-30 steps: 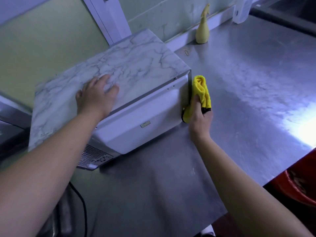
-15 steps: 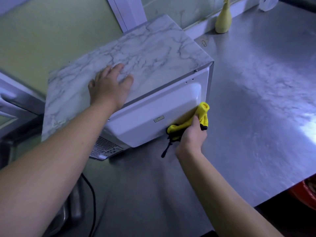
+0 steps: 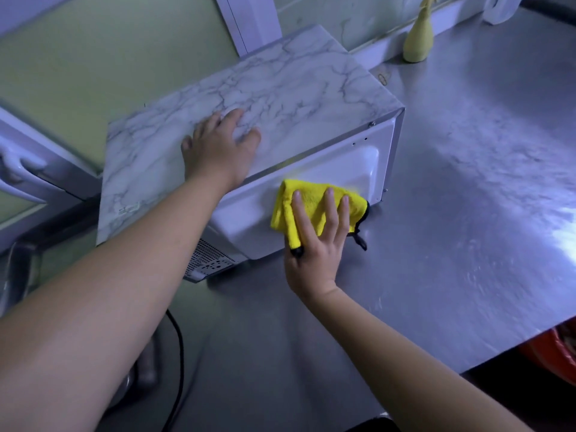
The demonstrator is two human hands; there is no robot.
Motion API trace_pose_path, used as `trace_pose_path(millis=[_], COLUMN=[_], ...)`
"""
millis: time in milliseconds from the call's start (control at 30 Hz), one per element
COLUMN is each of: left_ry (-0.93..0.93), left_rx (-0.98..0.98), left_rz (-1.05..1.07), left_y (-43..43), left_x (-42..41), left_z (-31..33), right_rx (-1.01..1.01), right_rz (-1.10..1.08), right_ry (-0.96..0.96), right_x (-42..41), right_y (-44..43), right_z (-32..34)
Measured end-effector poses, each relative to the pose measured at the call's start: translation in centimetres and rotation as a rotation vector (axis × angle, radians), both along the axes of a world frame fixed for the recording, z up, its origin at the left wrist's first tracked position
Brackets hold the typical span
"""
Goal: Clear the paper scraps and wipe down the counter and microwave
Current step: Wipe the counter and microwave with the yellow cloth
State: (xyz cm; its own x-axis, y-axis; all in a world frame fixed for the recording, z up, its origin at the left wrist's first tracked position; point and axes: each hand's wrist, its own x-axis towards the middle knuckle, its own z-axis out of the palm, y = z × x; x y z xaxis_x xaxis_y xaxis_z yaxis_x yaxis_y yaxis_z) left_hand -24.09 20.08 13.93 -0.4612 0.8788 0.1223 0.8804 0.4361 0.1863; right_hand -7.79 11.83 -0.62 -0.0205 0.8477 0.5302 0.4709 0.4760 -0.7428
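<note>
I am pressing the yellow cloth [image 3: 314, 202] against the microwave [image 3: 336, 165] panel, right hand [image 3: 314, 247] fingers [image 3: 330, 210] splayed flat; its unwiped length is stretching toward my bracing left hand [image 3: 218, 151].

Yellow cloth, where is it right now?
In the head view the yellow cloth is pressed flat against the white side panel of the microwave, under the right hand, just above the steel counter.

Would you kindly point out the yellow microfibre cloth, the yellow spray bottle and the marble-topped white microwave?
yellow microfibre cloth [image 3: 314, 194]: head view, upper fold.
yellow spray bottle [image 3: 418, 42]: head view, body.
marble-topped white microwave [image 3: 280, 98]: head view, top panel.
</note>
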Motion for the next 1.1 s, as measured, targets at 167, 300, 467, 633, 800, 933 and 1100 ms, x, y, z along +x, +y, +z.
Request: trace_pose_path(millis=[167,300,467,633,800,933,1100], left_ry=[-0.014,-0.011,-0.016,-0.015,-0.011,-0.017,-0.026], left_rx=[0.007,0.009,0.010,0.016,0.037,0.040,0.051], left_rz=[0.006,-0.003,-0.006,-0.015,-0.004,-0.001,0.010], left_y=[-0.1,0.0,-0.1,-0.1,0.0,0.1,0.2], left_x=[0.1,0.0,0.0,0.1,0.1,0.1,-0.1], left_z=[0.1,0.0,0.0,0.1,0.1,0.0,-0.2], right_rx=[-0.216,-0.753,-0.429,-0.063,0.265,0.284,0.060], right_rz=[0.372,0.219,-0.161,0.003,0.220,0.309,0.440], right_ry=[-0.348,0.476,1.007,0.122,-0.193,-0.393,-0.397], right_x=[6.9,8.4,6.4,0.3,-1.3,0.7,3.6], right_y=[-0.2,-0.6,0.4,1.7,-0.5,-0.5,-0.9], right_z=[-6.0,-2.8,6.2,6.7,-0.9,-7.4,-11.6])
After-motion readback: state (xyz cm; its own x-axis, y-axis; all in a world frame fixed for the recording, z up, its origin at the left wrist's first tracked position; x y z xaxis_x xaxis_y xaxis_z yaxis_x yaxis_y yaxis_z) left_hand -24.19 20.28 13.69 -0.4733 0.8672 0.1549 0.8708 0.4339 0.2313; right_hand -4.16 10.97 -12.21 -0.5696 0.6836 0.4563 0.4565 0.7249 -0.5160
